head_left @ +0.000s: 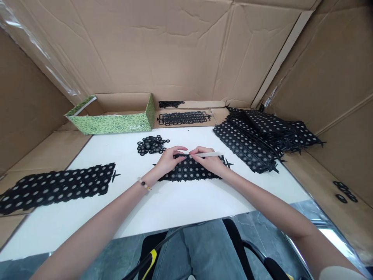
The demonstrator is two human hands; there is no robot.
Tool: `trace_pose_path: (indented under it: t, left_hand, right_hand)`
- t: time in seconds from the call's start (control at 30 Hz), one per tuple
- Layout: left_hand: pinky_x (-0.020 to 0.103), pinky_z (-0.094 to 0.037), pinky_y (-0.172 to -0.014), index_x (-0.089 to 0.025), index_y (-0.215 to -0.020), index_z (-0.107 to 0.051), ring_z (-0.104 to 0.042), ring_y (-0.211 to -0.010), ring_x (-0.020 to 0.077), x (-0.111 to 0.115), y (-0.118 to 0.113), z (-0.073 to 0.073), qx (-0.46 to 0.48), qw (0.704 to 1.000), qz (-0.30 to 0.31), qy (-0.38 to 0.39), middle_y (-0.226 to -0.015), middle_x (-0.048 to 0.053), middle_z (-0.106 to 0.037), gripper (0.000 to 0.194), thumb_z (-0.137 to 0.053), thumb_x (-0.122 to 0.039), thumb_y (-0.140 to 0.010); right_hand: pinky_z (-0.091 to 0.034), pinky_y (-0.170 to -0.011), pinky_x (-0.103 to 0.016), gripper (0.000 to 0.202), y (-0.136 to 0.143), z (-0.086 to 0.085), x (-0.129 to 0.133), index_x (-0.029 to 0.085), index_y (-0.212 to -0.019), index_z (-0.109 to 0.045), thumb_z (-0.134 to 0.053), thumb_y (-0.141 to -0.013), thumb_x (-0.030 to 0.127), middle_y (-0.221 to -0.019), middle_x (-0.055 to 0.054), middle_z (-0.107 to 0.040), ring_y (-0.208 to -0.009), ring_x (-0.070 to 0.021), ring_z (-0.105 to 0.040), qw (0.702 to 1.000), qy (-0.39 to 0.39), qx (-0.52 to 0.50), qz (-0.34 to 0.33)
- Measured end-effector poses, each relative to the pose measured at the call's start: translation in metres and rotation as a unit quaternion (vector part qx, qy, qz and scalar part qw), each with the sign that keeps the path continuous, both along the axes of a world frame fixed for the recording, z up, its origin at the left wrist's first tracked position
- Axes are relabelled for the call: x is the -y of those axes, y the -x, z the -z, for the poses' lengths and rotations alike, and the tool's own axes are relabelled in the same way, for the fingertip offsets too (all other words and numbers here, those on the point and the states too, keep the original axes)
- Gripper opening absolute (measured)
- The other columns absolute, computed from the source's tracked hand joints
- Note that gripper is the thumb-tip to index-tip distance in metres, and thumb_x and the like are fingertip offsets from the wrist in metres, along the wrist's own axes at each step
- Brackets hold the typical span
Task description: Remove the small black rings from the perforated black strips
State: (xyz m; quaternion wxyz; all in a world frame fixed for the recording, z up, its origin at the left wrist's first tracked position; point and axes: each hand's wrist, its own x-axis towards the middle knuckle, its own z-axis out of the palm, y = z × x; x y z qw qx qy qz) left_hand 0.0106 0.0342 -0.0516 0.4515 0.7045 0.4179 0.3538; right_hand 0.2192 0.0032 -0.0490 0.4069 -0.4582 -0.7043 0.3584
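The black dotted sheet (pixel 188 174) lay on the white surface (pixel 169 208) straight in front of the person, its long axis running left to right. Its far edge was where the fingers met, the rest of it stretching back toward the person; neither hand was clearly nearer. The right hand (pixel 213 163) came in from the right, its fingers grasping a slim white tool (pixel 210 154) that pointed left along that edge. The left hand (pixel 168 160) angled in over the left part, thumb and forefinger parted; whether its fingers pinched the sheet, I could not tell. Both forearms reached forward and inward.
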Motion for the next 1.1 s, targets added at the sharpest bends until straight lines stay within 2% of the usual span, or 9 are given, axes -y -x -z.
trace_pose_path:
  t: [0.2, 0.37, 0.43, 0.53, 0.63, 0.7, 0.8, 0.93, 1.1]
  left_hand:
    - [0.043, -0.05, -0.101, -0.02, -0.112, -0.067, -0.07, -0.106, 0.0255, 0.001, 0.0, -0.003, 0.026, 0.998, -0.005, 0.049, -0.124, 0.01, -0.071, 0.043, -0.075, -0.025, -0.07]
    - [0.045, -0.047, -0.103, -0.016, -0.12, -0.066, -0.069, -0.107, 0.0269, 0.001, 0.002, -0.006, 0.018, 0.996, 0.022, 0.085, -0.108, 0.011, -0.077, 0.051, -0.076, -0.028, -0.071]
    - [0.045, -0.047, -0.102, -0.016, -0.121, -0.065, -0.069, -0.107, 0.0268, -0.003, 0.004, -0.006, 0.01, 0.996, 0.046, 0.075, -0.113, 0.011, -0.075, 0.053, -0.075, -0.029, -0.071]
    - [0.043, -0.048, -0.101, -0.018, -0.114, -0.069, -0.068, -0.11, 0.028, -0.01, 0.012, -0.008, -0.053, 0.997, 0.055, 0.03, -0.122, 0.011, -0.073, 0.046, -0.074, -0.031, -0.071]
    - [0.043, -0.047, -0.1, -0.021, -0.098, -0.075, -0.068, -0.105, 0.0297, -0.012, 0.023, -0.012, -0.168, 0.985, 0.03, -0.023, -0.108, 0.007, -0.077, 0.029, -0.072, -0.033, -0.072]
    - [0.041, -0.048, -0.096, -0.022, -0.088, -0.077, -0.069, -0.1, 0.0295, -0.009, 0.027, -0.014, -0.204, 0.978, 0.007, -0.041, -0.1, 0.005, -0.079, 0.021, -0.072, -0.035, -0.072]
    - [0.038, -0.05, -0.09, -0.022, -0.086, -0.077, -0.069, -0.094, 0.0278, -0.003, 0.026, -0.012, -0.182, 0.982, -0.019, -0.054, -0.095, 0.004, -0.079, 0.021, -0.071, -0.037, -0.073]
    - [0.039, -0.049, -0.091, -0.02, -0.089, -0.077, -0.07, -0.092, 0.0272, 0.004, 0.019, -0.006, -0.147, 0.986, -0.036, -0.064, -0.096, 0.005, -0.079, 0.022, -0.069, -0.034, -0.075]
    - [0.04, -0.049, -0.096, -0.021, -0.088, -0.078, -0.07, -0.094, 0.027, 0.005, 0.016, -0.004, -0.112, 0.992, -0.044, -0.049, -0.097, 0.004, -0.08, 0.02, -0.069, -0.031, -0.074]
  right_hand:
    - [-0.048, -0.076, -0.029, 0.015, 0.007, 0.004, 0.008, 0.022, -0.09, -0.069, -0.057, -0.091, 0.031, -0.092, -0.003, -0.075, -0.085, -0.0187, -0.068, 0.997, -0.061, 0.042, 0.027]
    - [-0.046, -0.07, -0.029, 0.016, 0.011, 0.004, 0.008, 0.022, -0.085, -0.068, -0.057, -0.091, 0.033, -0.083, -0.002, -0.074, -0.077, -0.0183, -0.066, 0.997, -0.049, 0.044, 0.05]
    - [-0.045, -0.068, -0.028, 0.016, 0.011, 0.004, 0.007, 0.022, -0.083, -0.067, -0.057, -0.09, 0.033, -0.081, -0.001, -0.073, -0.074, -0.0179, -0.064, 0.996, -0.048, 0.046, 0.052]
    - [-0.045, -0.068, -0.029, 0.016, 0.006, 0.0, 0.005, 0.021, -0.08, -0.068, -0.059, -0.088, 0.032, -0.08, -0.001, -0.073, -0.073, -0.0176, -0.064, 0.997, -0.039, 0.048, 0.039]
    - [-0.047, -0.073, -0.03, 0.015, 0.0, -0.009, 0.001, 0.021, -0.079, -0.069, -0.061, -0.086, 0.031, -0.084, -0.003, -0.074, -0.077, -0.0185, -0.065, 0.999, -0.01, 0.037, -0.004]
    - [-0.049, -0.079, -0.032, 0.014, 0.001, -0.014, -0.002, 0.02, -0.08, -0.069, -0.063, -0.086, 0.031, -0.09, -0.005, -0.075, -0.085, -0.0196, -0.067, 0.999, 0.01, 0.009, -0.034]
    - [-0.049, -0.086, -0.034, 0.014, 0.01, -0.014, -0.007, 0.02, -0.081, -0.068, -0.063, -0.085, 0.032, -0.096, -0.005, -0.075, -0.093, -0.0202, -0.068, 0.998, 0.024, -0.034, -0.05]
    - [-0.048, -0.08, -0.032, 0.015, 0.022, -0.005, -0.007, 0.02, -0.079, -0.068, -0.063, -0.085, 0.033, -0.086, -0.004, -0.074, -0.082, -0.0189, -0.065, 0.999, 0.016, -0.018, -0.027]
    - [-0.046, -0.072, -0.03, 0.016, 0.022, -0.003, -0.003, 0.02, -0.075, -0.066, -0.063, -0.084, 0.033, -0.077, -0.001, -0.07, -0.073, -0.0168, -0.061, 1.0, 0.012, -0.026, -0.004]
